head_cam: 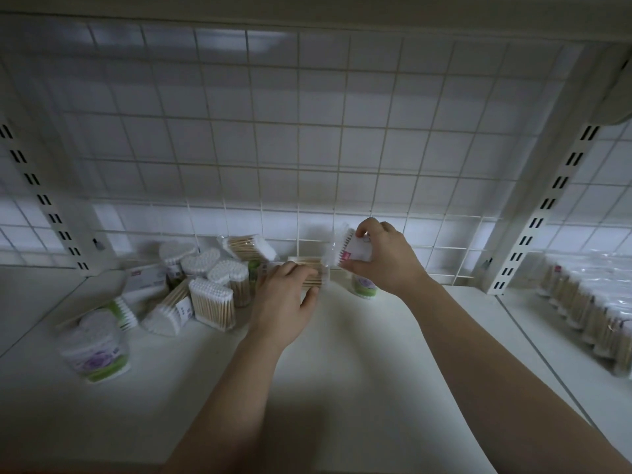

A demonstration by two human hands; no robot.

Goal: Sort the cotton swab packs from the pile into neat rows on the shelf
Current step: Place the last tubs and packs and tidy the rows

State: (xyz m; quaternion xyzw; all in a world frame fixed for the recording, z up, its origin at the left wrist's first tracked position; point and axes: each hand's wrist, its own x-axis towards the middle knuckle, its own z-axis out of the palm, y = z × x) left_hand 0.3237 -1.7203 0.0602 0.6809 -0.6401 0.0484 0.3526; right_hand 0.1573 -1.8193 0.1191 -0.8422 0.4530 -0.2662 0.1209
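While your right hand (384, 265) pinches a swab pack (354, 249) up off the shelf (342, 354), close to the wire grid (307, 148) at the back, your left hand (284, 299) curls over a flat pack (313, 273) lying just beside it. The pile (205, 285) sits to the left, all mixed up. A round tub (364, 289) stands under your right hand. Set the lifted pack down at the back, with its cotton tips facing the same way as its neighbour. Push it until it touches the next one. Hold the flat pack down so it does not slide. Go slow, as the wrap looks slippery.
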